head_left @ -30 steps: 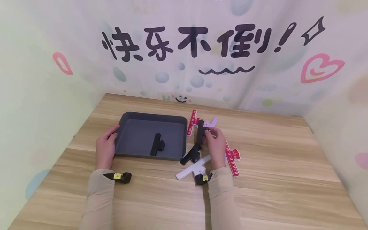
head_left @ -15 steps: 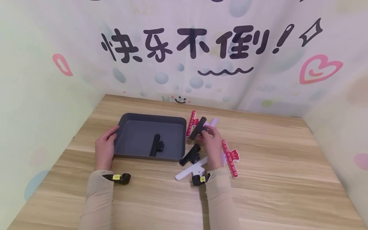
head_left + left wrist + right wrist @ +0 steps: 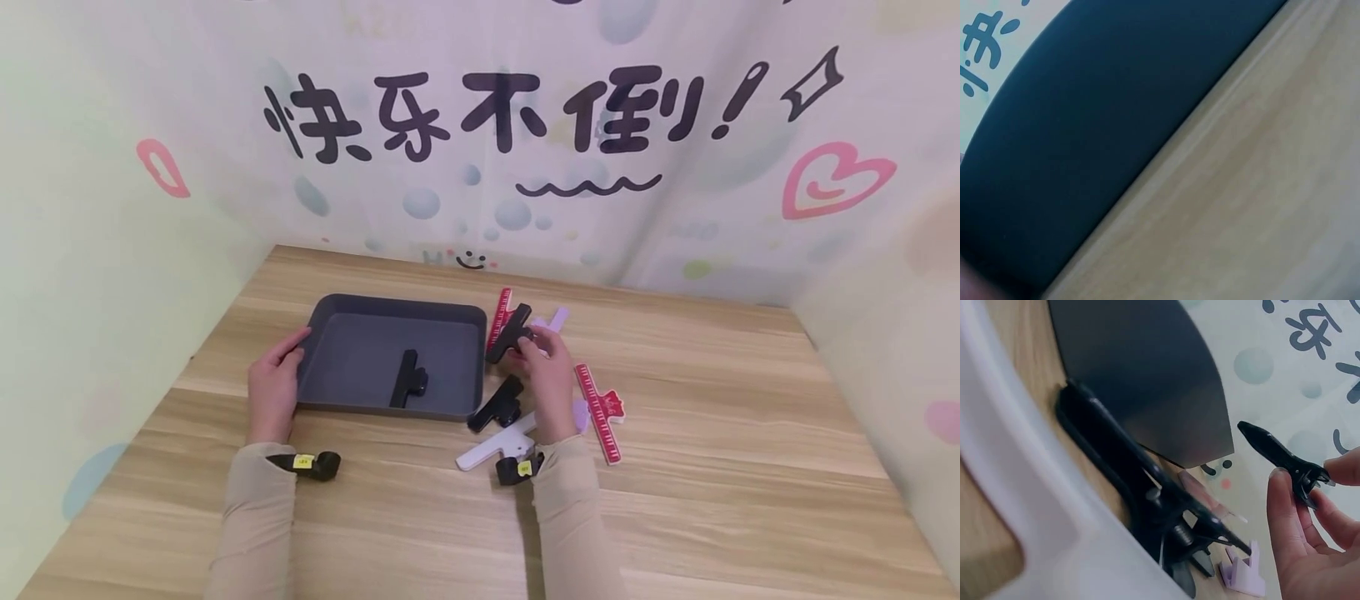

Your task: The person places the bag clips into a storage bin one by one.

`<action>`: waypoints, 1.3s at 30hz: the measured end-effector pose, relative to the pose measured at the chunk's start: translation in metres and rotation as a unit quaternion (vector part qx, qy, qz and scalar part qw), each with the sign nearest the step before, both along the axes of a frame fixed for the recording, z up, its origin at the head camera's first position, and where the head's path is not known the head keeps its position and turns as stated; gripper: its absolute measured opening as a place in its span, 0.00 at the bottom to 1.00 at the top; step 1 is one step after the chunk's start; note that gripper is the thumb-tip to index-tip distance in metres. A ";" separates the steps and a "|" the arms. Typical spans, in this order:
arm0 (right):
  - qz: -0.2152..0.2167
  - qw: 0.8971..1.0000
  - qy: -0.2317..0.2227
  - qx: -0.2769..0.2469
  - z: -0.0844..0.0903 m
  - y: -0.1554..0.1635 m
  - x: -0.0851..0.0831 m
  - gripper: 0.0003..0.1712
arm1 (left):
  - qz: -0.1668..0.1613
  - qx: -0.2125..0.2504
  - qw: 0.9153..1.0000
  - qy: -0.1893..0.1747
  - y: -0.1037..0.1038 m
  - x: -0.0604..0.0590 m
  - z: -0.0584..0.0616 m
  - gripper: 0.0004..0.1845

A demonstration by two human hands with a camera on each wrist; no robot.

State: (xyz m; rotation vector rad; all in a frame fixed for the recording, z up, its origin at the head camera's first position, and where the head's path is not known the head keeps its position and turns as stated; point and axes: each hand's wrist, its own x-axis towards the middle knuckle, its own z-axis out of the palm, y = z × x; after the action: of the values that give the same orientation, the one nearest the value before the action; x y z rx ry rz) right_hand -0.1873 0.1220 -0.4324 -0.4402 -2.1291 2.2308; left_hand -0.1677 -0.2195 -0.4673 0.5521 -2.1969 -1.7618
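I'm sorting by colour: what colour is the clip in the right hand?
The held clip is black, clearest in the right wrist view.

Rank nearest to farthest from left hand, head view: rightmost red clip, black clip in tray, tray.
1. Tray: left hand on its left side.
2. Black clip: inside, by the near wall.
3. Rightmost red clip: on the table, farther right.

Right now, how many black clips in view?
3. One black clip is in the tray, a second is pinched in the right hand, a third is on the table by the tray's near right corner. More could be hidden behind the hand.
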 end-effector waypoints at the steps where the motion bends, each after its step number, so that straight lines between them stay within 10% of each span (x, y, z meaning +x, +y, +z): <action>1: 0.001 1.000 0.004 -0.007 0.001 -0.001 0.000 0.21 | 0.000 0.001 1.000 0.001 0.000 0.000 0.000 0.16; 28: 0.132 0.982 0.052 0.123 -0.007 -0.038 0.002 0.19 | -0.007 0.016 1.000 0.011 -0.001 -0.001 0.001 0.16; 39: 0.171 0.957 0.069 0.225 -0.009 -0.040 0.004 0.20 | -0.005 0.011 1.000 0.001 -0.001 0.000 0.002 0.16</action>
State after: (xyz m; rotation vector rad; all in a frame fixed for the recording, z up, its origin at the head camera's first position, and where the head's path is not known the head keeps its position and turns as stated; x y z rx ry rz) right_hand -0.1837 0.0824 -0.4412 0.1097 -2.6870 1.7404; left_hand -0.1676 -0.2201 -0.4656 0.5454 -2.1859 -1.7934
